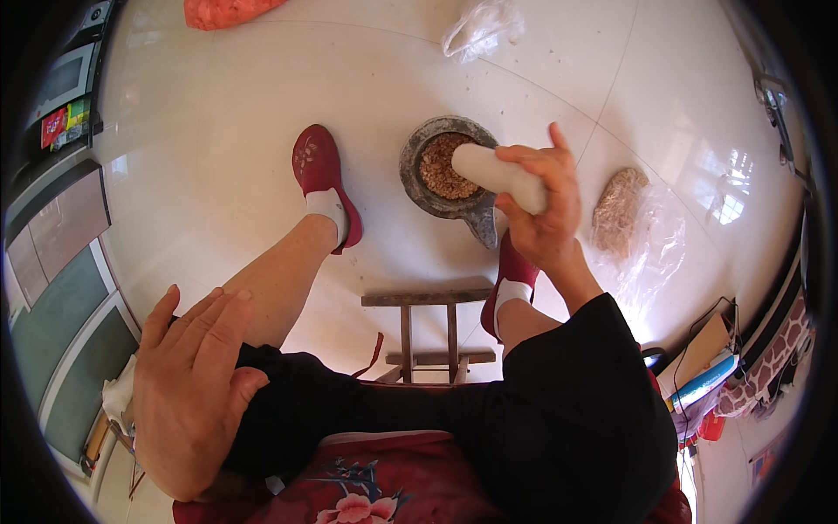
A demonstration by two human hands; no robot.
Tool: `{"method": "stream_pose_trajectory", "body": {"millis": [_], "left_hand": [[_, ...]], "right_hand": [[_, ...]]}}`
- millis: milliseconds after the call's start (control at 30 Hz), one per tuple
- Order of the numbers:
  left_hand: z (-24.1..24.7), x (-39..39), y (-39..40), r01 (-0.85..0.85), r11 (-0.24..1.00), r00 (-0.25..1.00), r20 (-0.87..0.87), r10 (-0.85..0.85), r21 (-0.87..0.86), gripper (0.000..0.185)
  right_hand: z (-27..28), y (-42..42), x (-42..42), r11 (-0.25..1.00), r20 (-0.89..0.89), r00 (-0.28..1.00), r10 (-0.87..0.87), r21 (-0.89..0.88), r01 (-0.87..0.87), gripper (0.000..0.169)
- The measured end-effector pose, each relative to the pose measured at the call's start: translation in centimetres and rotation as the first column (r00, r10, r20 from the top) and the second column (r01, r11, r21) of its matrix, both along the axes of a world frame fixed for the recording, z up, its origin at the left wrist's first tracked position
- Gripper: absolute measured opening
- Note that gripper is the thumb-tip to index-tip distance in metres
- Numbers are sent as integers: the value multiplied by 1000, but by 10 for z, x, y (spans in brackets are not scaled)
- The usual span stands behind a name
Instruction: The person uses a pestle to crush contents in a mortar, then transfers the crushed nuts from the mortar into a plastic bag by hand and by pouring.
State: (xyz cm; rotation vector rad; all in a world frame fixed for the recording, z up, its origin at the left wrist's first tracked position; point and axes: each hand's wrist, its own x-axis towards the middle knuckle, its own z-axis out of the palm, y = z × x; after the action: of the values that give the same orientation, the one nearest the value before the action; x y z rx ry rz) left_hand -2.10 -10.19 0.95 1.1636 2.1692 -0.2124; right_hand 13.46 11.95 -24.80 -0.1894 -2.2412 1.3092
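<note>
A grey stone mortar (411, 180) with a stubby handle stands on the floor between my feet. Coarse brown crushed bits, perhaps nuts (437, 171), lie inside it. My right hand (548, 196) grips a thick whitish pestle (501, 175), tilted, with its lower end over the right part of the bowl. Whether that end touches the bits I cannot tell. The little finger sticks out from the grip. My left hand (193, 386) rests around my left knee, fingers spread, holding nothing.
Right of the mortar lies a clear plastic bag (619, 213) of similar brown bits. Crumpled clear plastic (481, 29) and a red bag (229, 12) are farther off. A wooden stool frame (429, 301) shows between my legs. Cabinets (69, 223) line the left; boxes and cables (704, 357) crowd the right.
</note>
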Motion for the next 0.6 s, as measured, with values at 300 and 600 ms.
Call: {"method": "stream_pose_trajectory", "body": {"millis": [300,600], "left_hand": [[2,-2,8,2,1000,1000,6,-2,2,53],[0,0,1,-14,1000,1000,-5,14,-10,55]], "right_hand": [[-52,-12,-8,985,141,987,76,143,-96,44],[15,-6,-5,998,-117,993,-5,-62,-2,39]]}}
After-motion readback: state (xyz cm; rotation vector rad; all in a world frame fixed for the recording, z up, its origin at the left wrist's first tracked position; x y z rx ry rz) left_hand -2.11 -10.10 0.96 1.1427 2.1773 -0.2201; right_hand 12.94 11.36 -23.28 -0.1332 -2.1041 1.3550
